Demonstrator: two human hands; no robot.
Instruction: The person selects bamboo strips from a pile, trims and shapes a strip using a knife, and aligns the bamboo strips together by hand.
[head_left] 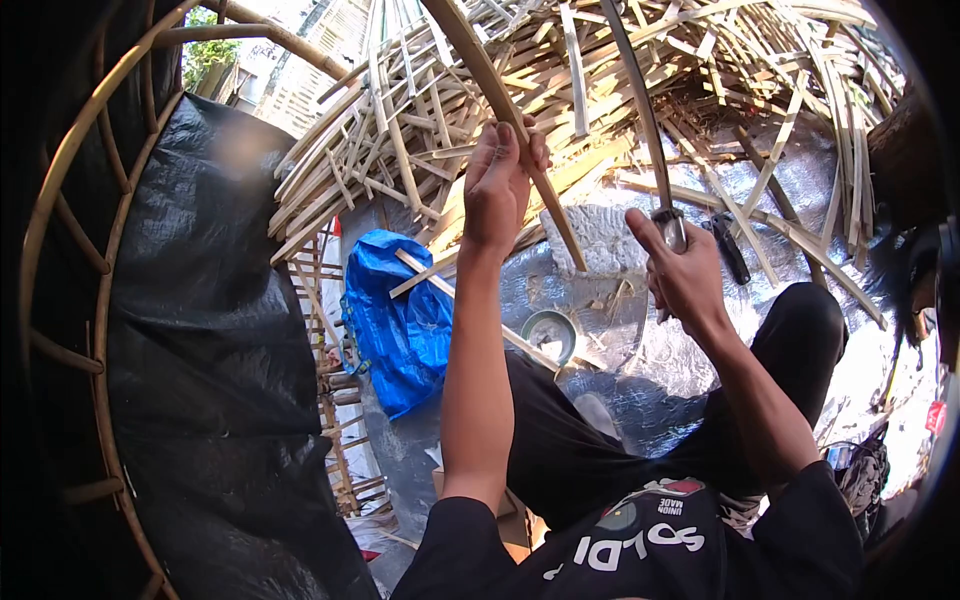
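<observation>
My left hand (495,195) is closed around a long bamboo strip (485,75), thumb on one side and fingers on the other. The strip slants from the top of the view down to the right, its lower end over a pale, rough block (592,240). In my right hand (688,280) is a machete (645,110), gripped by the handle near a shiny metal collar. Its long, narrow blade points up and away from me, apart from the strip. A dark-handled tool (732,248) lies beyond my right hand; its kind is unclear.
A large heap of split bamboo strips (640,75) fills the far side. A blue plastic sheet or bag (400,330) lies left of my left forearm, and a small round bowl (570,335) stands between my legs. Black sheeting (210,350) on a bamboo frame borders the left.
</observation>
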